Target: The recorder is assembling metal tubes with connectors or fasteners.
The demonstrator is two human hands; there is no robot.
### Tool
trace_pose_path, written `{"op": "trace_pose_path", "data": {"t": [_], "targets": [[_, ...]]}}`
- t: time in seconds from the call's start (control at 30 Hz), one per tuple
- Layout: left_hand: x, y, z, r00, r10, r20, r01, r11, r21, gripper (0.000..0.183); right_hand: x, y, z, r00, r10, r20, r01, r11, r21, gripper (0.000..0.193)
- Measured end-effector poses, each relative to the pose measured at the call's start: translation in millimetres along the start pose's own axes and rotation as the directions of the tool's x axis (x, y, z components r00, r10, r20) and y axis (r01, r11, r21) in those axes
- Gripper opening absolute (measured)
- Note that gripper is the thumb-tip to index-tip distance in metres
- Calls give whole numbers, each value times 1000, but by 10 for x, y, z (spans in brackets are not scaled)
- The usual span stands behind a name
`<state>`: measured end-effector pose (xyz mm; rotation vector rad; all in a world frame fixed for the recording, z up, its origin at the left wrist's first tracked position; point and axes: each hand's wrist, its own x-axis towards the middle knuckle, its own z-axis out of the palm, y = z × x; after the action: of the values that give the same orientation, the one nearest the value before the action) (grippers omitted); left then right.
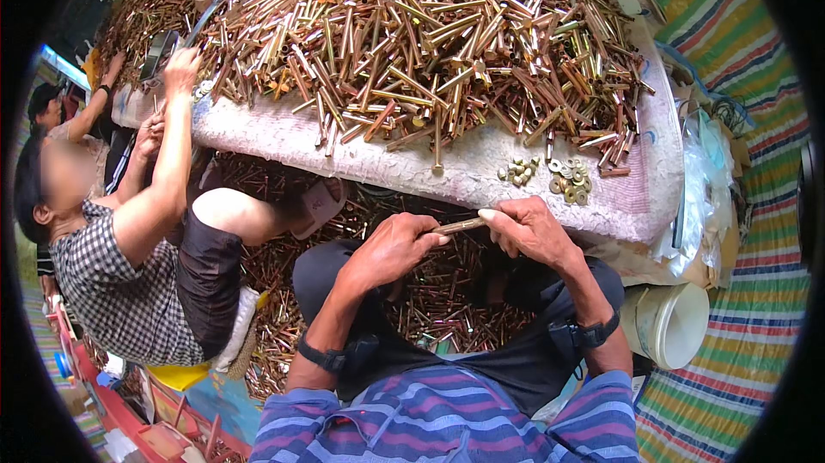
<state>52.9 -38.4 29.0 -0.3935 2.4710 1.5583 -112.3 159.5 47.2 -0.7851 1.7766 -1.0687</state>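
Over my lap I hold a brass-coloured expansion bolt [460,226] level between both hands. My left hand [391,250] is closed around its left end, with the thumb and fingers pinching it. My right hand [534,231] grips the other end, thumb laid along the metal and fingers curled beneath. Just beyond my right hand, on the padded table [378,162], lie a small cluster of nuts [519,172] and a heap of washers [571,181]. A large mound of loose metal bolts and sleeves [447,42] covers most of the tabletop.
At my left sits a co-worker in a checked shirt [129,291], hands raised by the table edge; another person is farther back. More metal pieces [447,313] cover the floor between my legs. A white bucket [679,325] and clear plastic bags [692,197] are at the right.
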Motion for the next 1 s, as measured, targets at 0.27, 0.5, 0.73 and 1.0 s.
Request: {"op": "trace_pose_path", "data": {"t": [0.27, 0.5, 0.73, 1.0], "targets": [[-1, -39, 32, 999, 34, -36, -34, 999, 22, 33, 64, 104, -4, 987, -144, -76, 136, 986, -95, 38], [-16, -38, 14, 999, 9, -47, -7, 999, 40, 32, 76, 32, 25, 1000, -8, -30, 7, 999, -36, 40], [-34, -120, 43, 992, 75, -103, -75, 997, 10, 33, 73, -111, -9, 997, 66, 49, -62, 995, -76, 44], [-25, -45, -11, 992, -5, -125, 9, 1000, 27, 36, 284, 18, -38, 936, -331, -122, 248, 863, -440, 38]]}}
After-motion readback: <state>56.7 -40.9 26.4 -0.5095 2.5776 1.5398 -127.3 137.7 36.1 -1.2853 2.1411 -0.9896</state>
